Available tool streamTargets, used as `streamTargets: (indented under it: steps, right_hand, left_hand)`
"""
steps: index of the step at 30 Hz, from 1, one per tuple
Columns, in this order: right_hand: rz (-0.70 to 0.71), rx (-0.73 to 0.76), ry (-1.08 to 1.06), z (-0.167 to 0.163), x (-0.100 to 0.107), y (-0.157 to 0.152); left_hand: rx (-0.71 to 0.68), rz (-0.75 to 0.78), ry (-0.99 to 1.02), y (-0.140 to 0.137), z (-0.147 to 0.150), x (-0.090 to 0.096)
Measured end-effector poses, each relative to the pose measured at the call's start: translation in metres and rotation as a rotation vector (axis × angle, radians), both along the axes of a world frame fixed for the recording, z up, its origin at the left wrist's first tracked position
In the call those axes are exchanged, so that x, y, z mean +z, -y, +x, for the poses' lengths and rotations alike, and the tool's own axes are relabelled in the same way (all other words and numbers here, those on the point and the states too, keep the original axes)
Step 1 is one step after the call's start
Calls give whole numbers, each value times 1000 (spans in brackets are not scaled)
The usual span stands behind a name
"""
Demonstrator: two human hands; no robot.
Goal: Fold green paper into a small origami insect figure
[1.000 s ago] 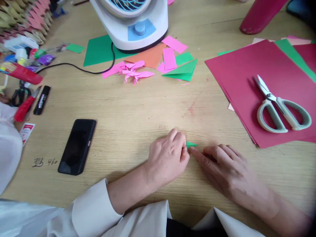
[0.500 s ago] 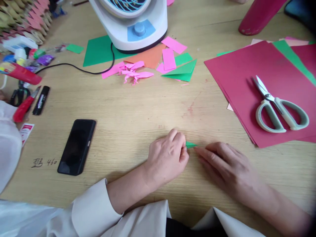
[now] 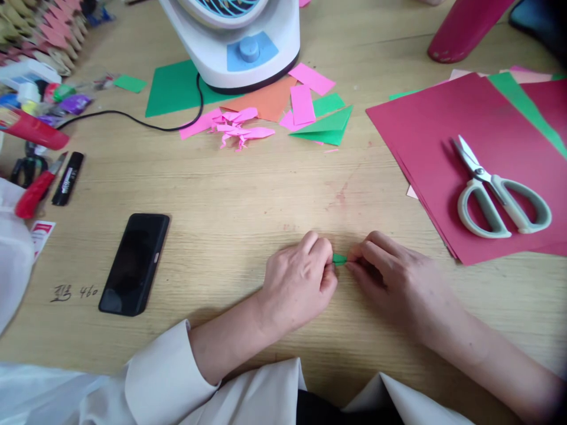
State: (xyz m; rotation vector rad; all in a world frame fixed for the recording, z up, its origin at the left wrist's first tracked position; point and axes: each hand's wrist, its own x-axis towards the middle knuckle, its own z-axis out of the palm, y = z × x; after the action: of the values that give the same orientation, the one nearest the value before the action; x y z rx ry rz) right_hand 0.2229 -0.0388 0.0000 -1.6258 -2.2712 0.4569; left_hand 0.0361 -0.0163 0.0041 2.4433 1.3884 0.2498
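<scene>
A small folded piece of green paper (image 3: 339,260) shows between my two hands, just above the wooden table. My left hand (image 3: 300,273) is closed round one end of it, hiding most of the paper. At the other end, the thumb and forefinger of my right hand (image 3: 394,277) pinch its narrow tip. Further up the table lie folded pink paper figures (image 3: 243,130) with thin legs. Beside them is a folded green sheet (image 3: 325,127) among pink slips (image 3: 303,105).
Scissors (image 3: 482,174) rest on red paper sheets (image 3: 425,141) to the right. A black phone (image 3: 134,265) lies left, near a marker (image 3: 68,179) and a red-handled knife (image 3: 39,188). A white appliance (image 3: 248,50) with a cord (image 3: 133,120) stands at the back, a dark red cylinder (image 3: 465,32) right of it.
My right hand's fingers have curled from nearly straight beside the green paper into a pinch on its tip. My left hand keeps its hold in almost the same place.
</scene>
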Motion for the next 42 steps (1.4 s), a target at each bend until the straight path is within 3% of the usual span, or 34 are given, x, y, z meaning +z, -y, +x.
streamTargets:
  steps: [10, 16, 28, 42]
  right_hand:
    - [-107, -76, 129, -7, 6, -7]
    - [-166, -97, 81, 0, 11, -11]
    - [-64, -125, 201, -11, 1, -5]
    - [-70, -144, 220, -14, 1, -5]
  left_hand:
    - [23, -14, -29, 0, 3, 3]
    - [17, -16, -31, 1, 3, 2]
    - [18, 4, -12, 4, 3, -1]
    - [9, -23, -14, 7, 2, -3]
